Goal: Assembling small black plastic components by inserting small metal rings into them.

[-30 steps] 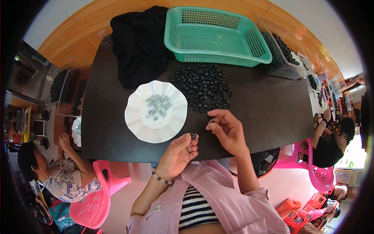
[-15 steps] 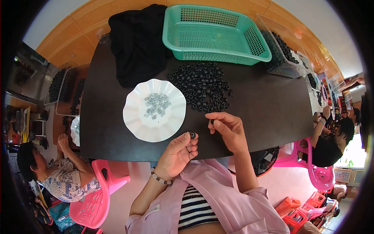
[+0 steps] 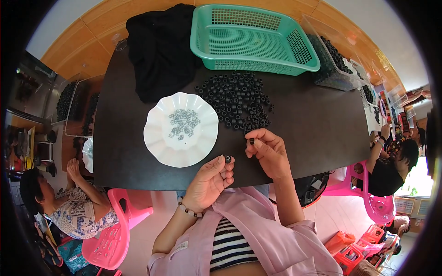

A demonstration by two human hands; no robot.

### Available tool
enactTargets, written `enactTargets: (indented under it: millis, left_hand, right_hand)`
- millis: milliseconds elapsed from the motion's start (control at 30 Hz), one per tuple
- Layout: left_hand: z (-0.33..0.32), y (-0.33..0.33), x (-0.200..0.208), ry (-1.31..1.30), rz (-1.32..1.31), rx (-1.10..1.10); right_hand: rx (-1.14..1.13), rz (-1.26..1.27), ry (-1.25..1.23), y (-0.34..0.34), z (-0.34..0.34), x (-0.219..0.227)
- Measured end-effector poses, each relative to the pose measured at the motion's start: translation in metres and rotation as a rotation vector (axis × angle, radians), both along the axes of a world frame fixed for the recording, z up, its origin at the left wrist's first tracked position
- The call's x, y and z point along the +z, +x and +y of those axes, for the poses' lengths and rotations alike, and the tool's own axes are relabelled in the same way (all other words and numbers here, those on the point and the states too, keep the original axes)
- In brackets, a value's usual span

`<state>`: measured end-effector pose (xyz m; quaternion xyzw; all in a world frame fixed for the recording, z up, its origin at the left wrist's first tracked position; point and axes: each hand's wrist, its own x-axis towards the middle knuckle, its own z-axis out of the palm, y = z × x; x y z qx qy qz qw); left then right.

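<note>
My left hand (image 3: 212, 178) is closed near the table's front edge, pinching a black ring-shaped part (image 3: 228, 159) with a pale ring inside its opening. Between the thumb and forefinger of my right hand (image 3: 270, 153) sits a smaller black piece (image 3: 251, 141), partly covered by the fingertips. The two hands are apart. Just beyond them lies a loose pile of black ring-shaped parts (image 3: 235, 101), with smaller black pieces (image 3: 256, 121) at its near right. A white wavy-rimmed plate (image 3: 159, 149) left of the pile carries many tiny clear pieces (image 3: 184, 122).
A green plastic basket (image 3: 258, 66) stands at the back of the dark table (image 3: 317, 124). Black cloth (image 3: 161, 50) lies at the back left. A clear bin (image 3: 334, 83) of black parts is at the back right. People sit at left (image 3: 83, 202) and right (image 3: 391, 165).
My right hand has shifted slightly right, and the small black piece in its fingertips shows more. The left hand stays almost still with its ring-shaped part.
</note>
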<state>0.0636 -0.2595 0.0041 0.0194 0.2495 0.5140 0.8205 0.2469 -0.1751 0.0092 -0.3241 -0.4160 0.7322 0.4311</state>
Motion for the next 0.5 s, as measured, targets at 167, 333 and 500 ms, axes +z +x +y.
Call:
enactTargets:
  millis: [167,333,500]
  left_hand:
    - [0.0002,0.0007,-0.0002,-0.011,-0.003,-0.008]
    - [0.0007,0.0012,-0.0001,-0.020,-0.004,-0.014]
    - [0.0006,0.0013,-0.0009,-0.017,-0.001,-0.016]
  right_hand:
    - [0.047,0.015,0.045,0.0036,0.0009,-0.0032]
    - [0.031,0.036,0.011,0.0029,-0.0005,-0.0040]
    - [0.019,0.046,-0.008,0.0036,-0.0007,-0.0023]
